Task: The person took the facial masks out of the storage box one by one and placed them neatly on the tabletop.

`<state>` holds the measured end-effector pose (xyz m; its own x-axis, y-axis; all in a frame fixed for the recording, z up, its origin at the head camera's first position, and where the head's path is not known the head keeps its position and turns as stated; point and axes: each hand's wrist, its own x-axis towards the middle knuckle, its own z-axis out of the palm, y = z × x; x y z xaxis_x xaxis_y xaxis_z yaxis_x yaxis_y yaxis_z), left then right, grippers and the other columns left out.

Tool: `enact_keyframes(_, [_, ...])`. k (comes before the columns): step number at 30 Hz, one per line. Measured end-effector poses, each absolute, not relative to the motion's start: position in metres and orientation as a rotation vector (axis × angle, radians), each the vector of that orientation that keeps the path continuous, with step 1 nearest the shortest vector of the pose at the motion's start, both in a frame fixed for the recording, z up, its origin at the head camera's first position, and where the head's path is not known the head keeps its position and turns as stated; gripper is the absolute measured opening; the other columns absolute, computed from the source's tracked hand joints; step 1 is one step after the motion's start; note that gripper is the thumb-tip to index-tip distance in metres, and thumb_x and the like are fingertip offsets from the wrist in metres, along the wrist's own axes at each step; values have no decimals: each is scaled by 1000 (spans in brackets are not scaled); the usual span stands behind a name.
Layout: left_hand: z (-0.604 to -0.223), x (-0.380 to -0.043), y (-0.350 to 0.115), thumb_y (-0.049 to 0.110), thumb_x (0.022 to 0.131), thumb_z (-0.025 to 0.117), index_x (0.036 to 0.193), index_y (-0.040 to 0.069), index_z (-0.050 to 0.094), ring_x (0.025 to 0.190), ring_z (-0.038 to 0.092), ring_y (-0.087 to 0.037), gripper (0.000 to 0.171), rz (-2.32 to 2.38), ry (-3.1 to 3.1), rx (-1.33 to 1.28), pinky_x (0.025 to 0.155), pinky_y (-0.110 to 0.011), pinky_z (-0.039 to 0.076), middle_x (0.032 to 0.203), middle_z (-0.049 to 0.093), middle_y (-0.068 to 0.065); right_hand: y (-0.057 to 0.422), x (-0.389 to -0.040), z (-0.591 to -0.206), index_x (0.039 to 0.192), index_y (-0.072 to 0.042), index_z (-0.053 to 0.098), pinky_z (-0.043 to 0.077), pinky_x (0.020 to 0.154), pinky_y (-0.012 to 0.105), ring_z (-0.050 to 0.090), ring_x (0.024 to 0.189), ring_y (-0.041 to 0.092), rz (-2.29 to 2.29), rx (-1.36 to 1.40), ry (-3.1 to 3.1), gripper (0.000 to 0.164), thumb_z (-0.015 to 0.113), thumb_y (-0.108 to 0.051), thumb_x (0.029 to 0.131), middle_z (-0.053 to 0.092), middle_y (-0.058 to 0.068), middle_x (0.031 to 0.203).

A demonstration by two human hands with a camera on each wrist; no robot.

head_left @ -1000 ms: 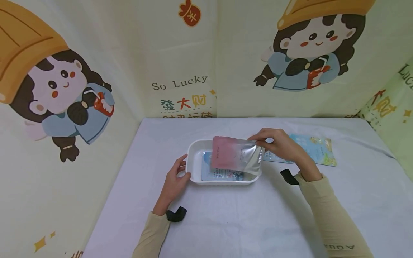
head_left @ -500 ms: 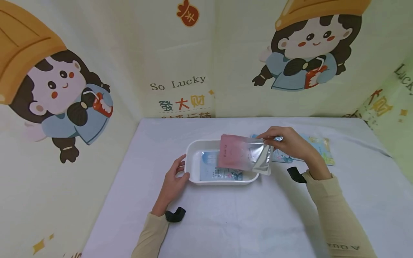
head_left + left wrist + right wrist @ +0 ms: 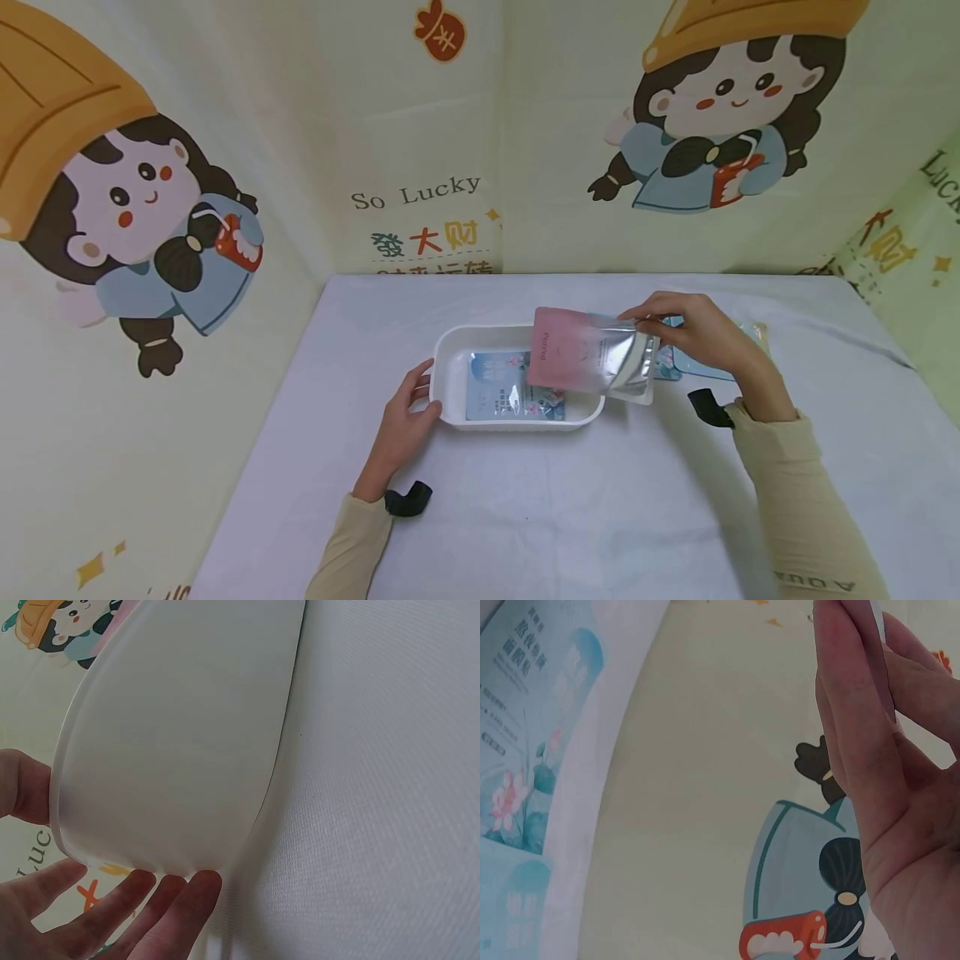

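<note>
My left hand (image 3: 397, 429) holds the left end of a white tray (image 3: 451, 383), thumb by the near corner and fingers along the end wall. In the left wrist view its fingertips meet the tray's outer side. My right hand (image 3: 697, 333) pinches the silver end of a pink and silver foil pouch (image 3: 567, 350), which overlaps the tray's right part in the head view. Inside the tray lies a light blue sachet (image 3: 495, 396), its upper right corner covered by the pouch. In the right wrist view only a thin edge of the pouch shows between thumb and fingers.
More light blue sachets (image 3: 532, 720) lie on the white-covered table (image 3: 540, 508), right of the tray and partly hidden by the right hand. A printed cream cloth (image 3: 562, 233) hangs behind and beside the table.
My right hand has moved right with the foil pouch, uncovering more of the sachet in the tray. The left hand and the tray stay put.
</note>
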<state>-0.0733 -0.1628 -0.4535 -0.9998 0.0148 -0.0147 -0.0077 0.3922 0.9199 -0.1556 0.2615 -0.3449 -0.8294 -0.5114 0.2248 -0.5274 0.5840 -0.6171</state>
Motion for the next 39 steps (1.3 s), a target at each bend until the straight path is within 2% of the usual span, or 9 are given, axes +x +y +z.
enact_keyframes(10, [-453, -73, -162, 10, 92, 60, 147, 27, 45, 120, 59, -28, 60, 1723, 2600, -3, 90, -42, 58, 132, 59, -10, 278, -151, -339, 114, -11, 74, 54, 68, 15, 63, 86, 5, 1126, 874, -2775, 31, 70, 3, 86, 73, 4, 102])
enact_keyframes(17, [-451, -73, -161, 6, 92, 61, 147, 22, 45, 120, 59, -30, 60, 1721, 2608, -4, 90, -43, 58, 133, 58, -12, 290, -148, -338, 112, -13, 75, 52, 70, 13, 60, 87, 1, 1065, 760, -2823, 30, 71, 2, 86, 73, 2, 102])
enact_keyframes(23, [-432, -67, -155, 1, 92, 58, 149, 10, 42, 121, 57, -38, 60, 1698, 2600, -12, 92, -49, 57, 134, 56, -21, 298, -144, -336, 111, -13, 76, 51, 66, 13, 59, 83, 2, 1046, 727, -2818, 30, 71, 4, 85, 73, 2, 100])
enact_keyframes(28, [-407, -59, -149, -2, 92, 57, 148, 3, 42, 120, 58, -39, 59, 1685, 2591, -3, 92, -47, 57, 133, 56, -24, 306, -142, -336, 109, -13, 77, 48, 67, 10, 58, 84, 0, 1032, 705, -2811, 31, 73, 5, 83, 74, 1, 97])
enact_keyframes(33, [-406, -59, -146, -2, 92, 57, 148, 3, 42, 120, 58, -40, 59, 1674, 2599, -14, 92, -48, 57, 132, 56, -24, 315, -139, -336, 108, -12, 77, 50, 65, 12, 58, 85, -3, 1043, 665, -2830, 30, 73, 4, 84, 74, 4, 100])
enact_keyframes(39, [-433, -67, -153, 0, 92, 58, 149, 10, 41, 121, 58, -38, 60, 1697, 2600, -14, 91, -49, 57, 133, 56, -21, 327, -137, -337, 111, -11, 75, 52, 65, 12, 59, 87, -4, 1051, 629, -2876, 29, 72, 3, 85, 72, 6, 103])
